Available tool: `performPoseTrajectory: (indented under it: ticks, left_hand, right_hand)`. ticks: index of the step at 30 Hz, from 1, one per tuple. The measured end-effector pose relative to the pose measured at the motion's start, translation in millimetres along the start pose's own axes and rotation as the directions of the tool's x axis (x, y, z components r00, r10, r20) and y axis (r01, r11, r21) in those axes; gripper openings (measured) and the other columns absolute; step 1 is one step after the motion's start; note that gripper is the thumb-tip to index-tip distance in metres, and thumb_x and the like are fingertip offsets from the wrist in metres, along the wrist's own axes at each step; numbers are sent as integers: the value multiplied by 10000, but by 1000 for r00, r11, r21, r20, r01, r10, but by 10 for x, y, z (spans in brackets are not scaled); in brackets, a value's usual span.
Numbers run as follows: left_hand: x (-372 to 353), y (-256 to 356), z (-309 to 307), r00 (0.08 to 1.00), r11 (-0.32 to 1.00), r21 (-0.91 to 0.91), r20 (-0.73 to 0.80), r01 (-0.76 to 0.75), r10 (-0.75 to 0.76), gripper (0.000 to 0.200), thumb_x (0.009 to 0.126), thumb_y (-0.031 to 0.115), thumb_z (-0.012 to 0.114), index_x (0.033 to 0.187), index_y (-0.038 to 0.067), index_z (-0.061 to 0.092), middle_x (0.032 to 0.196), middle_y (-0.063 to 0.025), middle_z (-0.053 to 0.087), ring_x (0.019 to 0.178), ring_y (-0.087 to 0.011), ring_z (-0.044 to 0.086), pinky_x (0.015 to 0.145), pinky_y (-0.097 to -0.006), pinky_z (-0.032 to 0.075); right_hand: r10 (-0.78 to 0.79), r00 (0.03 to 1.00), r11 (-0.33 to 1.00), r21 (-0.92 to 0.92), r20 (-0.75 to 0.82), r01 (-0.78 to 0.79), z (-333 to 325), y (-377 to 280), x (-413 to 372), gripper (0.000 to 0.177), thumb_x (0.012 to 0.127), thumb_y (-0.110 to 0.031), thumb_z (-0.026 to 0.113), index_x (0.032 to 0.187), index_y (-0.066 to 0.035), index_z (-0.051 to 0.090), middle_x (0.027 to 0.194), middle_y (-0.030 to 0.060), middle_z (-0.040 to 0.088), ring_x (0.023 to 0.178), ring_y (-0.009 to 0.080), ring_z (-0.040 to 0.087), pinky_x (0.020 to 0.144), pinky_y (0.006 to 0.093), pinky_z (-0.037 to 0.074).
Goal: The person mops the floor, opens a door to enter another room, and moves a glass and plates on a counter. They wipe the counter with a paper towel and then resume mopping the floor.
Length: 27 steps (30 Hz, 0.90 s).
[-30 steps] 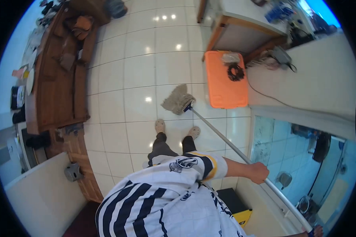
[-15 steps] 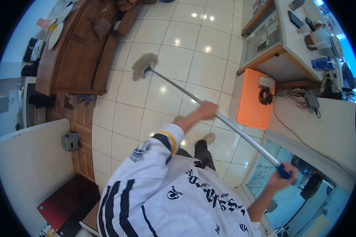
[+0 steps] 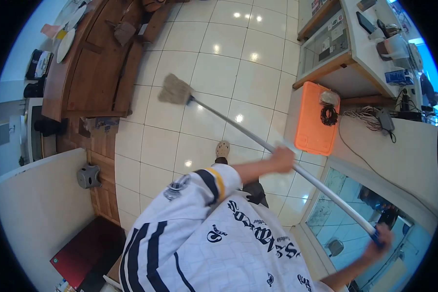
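A mop [image 3: 236, 127] with a long silver handle slants across the view, its grey-beige string head [image 3: 175, 89] lying on the tiled floor at the upper left. My left hand [image 3: 282, 159] is closed around the middle of the handle. At the lower right, my right hand [image 3: 380, 243] grips the blue-capped top end of the handle. One beige clog [image 3: 222, 150] shows on my foot below the mop handle; my other foot is hidden behind my left arm.
A brown wooden counter [image 3: 95, 73] stands on the left. To the right, an orange lid [image 3: 315, 119] bears coiled cable, near a glass-fronted cabinet [image 3: 328, 44]. A grey stool [image 3: 88, 176] sits by a white partition [image 3: 39, 194]. Shiny tiles [image 3: 219, 63] cover the floor.
Both hands have moved right and downward, drawing the mop handle toward the lower right. The mop head has shifted slightly down and swung its strands to the left. One foot is now hidden.
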<state>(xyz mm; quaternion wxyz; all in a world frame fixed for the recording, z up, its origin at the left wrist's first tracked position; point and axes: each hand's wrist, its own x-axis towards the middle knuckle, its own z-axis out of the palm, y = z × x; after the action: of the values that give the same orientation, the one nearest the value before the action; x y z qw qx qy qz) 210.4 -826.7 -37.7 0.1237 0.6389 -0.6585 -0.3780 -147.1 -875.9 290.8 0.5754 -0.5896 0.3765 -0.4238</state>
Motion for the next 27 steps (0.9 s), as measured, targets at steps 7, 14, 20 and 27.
performPoseTrajectory:
  ticks: [7, 14, 20, 27]
  left_hand:
    - [275, 1746, -494, 915, 868, -313, -13, -386, 403, 262, 671, 296, 618, 738, 46, 658, 756, -145, 647, 744, -336, 636, 693, -436, 501]
    - [270, 1045, -716, 980, 942, -308, -183, -132, 77, 206, 689, 225, 603, 751, 37, 661, 778, -153, 646, 762, -307, 639, 688, -408, 508]
    - [-601, -629, -424, 895, 948, -310, -399, 73, -199, 130, 700, 180, 606, 765, 69, 590, 759, -164, 620, 739, -360, 604, 660, -461, 477]
    - [-2707, -2482, 691, 652, 868, -241, -580, 434, -488, 211, 676, 232, 681, 693, 75, 542, 675, -134, 542, 727, -346, 528, 686, -453, 384]
  right_hand:
    - [-690, 675, 631, -673, -260, 386, -921, -1879, 439, 169, 775, -125, 532, 762, 42, 553, 646, 118, 468, 584, 197, 450, 649, 327, 435]
    - [-395, 863, 918, -138, -313, 371, -631, -1392, 1846, 175, 764, -177, 540, 701, -60, 428, 629, 65, 403, 616, 177, 408, 637, 348, 341]
    - [-77, 989, 913, 407, 125, 20, 910, 396, 2061, 199, 810, -198, 500, 653, -99, 429, 605, 10, 422, 571, 125, 383, 563, 272, 327]
    - [558, 813, 717, 591, -167, -371, 2819, 2191, 261, 268, 888, -241, 505, 697, -61, 450, 633, 77, 456, 651, 212, 458, 710, 384, 433]
